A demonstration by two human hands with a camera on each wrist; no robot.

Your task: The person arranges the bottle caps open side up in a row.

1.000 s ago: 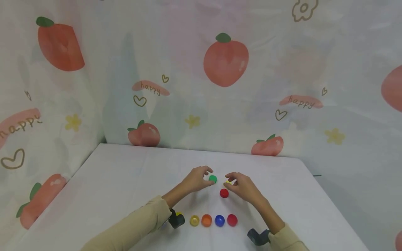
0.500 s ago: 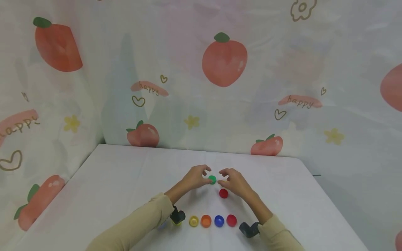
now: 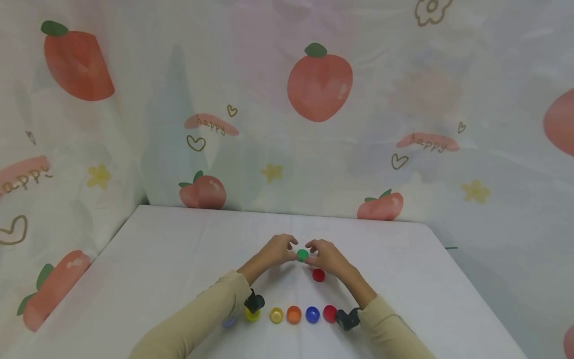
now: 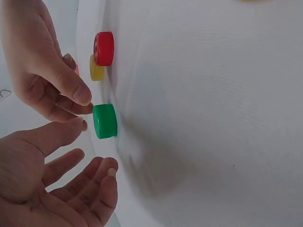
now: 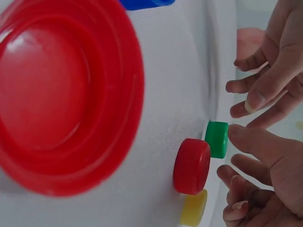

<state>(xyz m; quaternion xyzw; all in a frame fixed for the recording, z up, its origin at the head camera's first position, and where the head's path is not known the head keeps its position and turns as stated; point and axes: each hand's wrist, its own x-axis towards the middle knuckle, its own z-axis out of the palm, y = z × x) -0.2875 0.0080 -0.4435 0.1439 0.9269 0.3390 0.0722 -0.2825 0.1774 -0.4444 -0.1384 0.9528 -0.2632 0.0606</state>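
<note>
A green bottle cap [image 3: 302,255] lies on the white table between the two hands. My left hand [image 3: 279,249] is just left of it, thumb and fingers spread apart. From the right, my right hand [image 3: 329,257] comes close, its thumb [image 5: 241,135] by the cap's edge; whether it touches cannot be told. Neither hand grips anything. A red bottle cap [image 3: 319,275] sits nearer the front, below the right hand. Beside it is a yellow cap [image 4: 97,68], seen in both wrist views but hidden by the right hand in the head view.
Toward the front runs a row of small round dishes: blue [image 3: 228,321], yellow [image 3: 252,314], darker yellow [image 3: 276,315], orange [image 3: 294,314], another blue [image 3: 313,314] and red [image 3: 330,313]. Fruit-printed cloth [image 3: 251,75] hangs behind the table [image 3: 179,249].
My right hand has moved left, away from above the yellow cap to the green cap's side. The left hand has barely shifted. The caps stay where they were.
</note>
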